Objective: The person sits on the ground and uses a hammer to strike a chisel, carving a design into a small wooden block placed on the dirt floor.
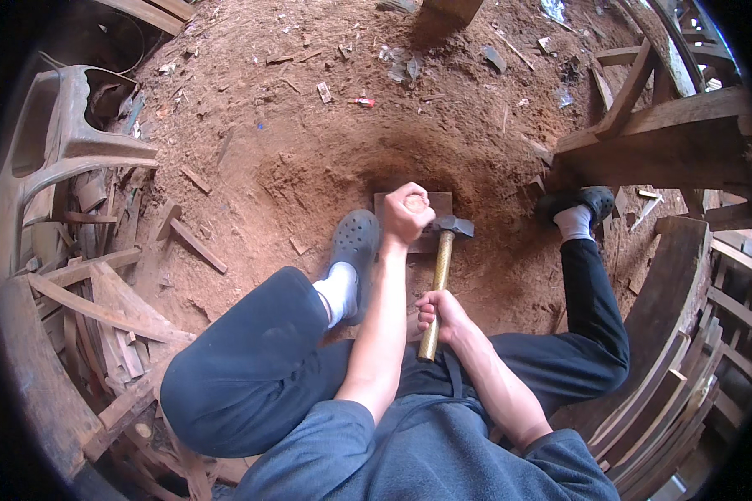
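My left hand [404, 219] is closed in a fist around an upright piece with a round, pale wooden end [415, 203]. What lies below that end is hidden by the fist. Under and behind it a flat brown wooden block [440, 202] rests on the ground. My right hand [443, 315] grips a hammer [444, 267] low on its yellowish handle. The hammer's grey metal head is right beside my left fist; I cannot tell whether they touch.
Sawdust and wood chips cover the ground [309, 134]. Scrap wood and a plastic chair [58, 142] stand at the left. Heavy beams [660, 146] and stacked boards [652, 417] flank the right. My feet, in dark clogs [355, 255], are on either side of the block.
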A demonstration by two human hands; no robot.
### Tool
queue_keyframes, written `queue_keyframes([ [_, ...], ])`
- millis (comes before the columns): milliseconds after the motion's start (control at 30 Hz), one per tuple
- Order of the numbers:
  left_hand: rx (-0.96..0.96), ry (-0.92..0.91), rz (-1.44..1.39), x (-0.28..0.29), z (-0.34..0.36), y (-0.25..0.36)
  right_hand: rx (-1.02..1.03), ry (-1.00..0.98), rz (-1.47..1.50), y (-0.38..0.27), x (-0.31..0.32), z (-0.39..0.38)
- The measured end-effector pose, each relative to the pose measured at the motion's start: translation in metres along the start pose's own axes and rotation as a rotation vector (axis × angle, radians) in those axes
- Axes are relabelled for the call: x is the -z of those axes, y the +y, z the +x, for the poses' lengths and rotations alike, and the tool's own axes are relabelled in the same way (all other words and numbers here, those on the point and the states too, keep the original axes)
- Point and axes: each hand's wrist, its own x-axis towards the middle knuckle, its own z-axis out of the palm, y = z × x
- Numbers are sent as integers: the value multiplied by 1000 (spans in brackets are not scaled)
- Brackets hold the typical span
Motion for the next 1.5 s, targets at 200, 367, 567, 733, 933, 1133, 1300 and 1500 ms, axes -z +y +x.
queue_keyframes([
  [200,37,102,30,-7,-2,-2,6,-19,6,-3,7,-5],
  [367,-99,296,276,-48,-25,5,58,-74,72,-4,8,-4],
  [567,8,-31,178,-14,-17,2,126,-84,117,-9,3,-10],
  [733,48,-9,-138,1,-10,-1,86,-112,101,-7,8,-13],
  [933,-143,191,342,-49,-34,3,140,-104,92,-5,8,-7],
  [1133,21,7,65,-10,-10,1,167,4,96,0,-2,-1],
  [1300,24,154,-6,-16,-17,1,212,10,56,9,-14,10],
  [1500,-106,154,326,-44,-27,8,183,-54,134,8,-17,17],
])
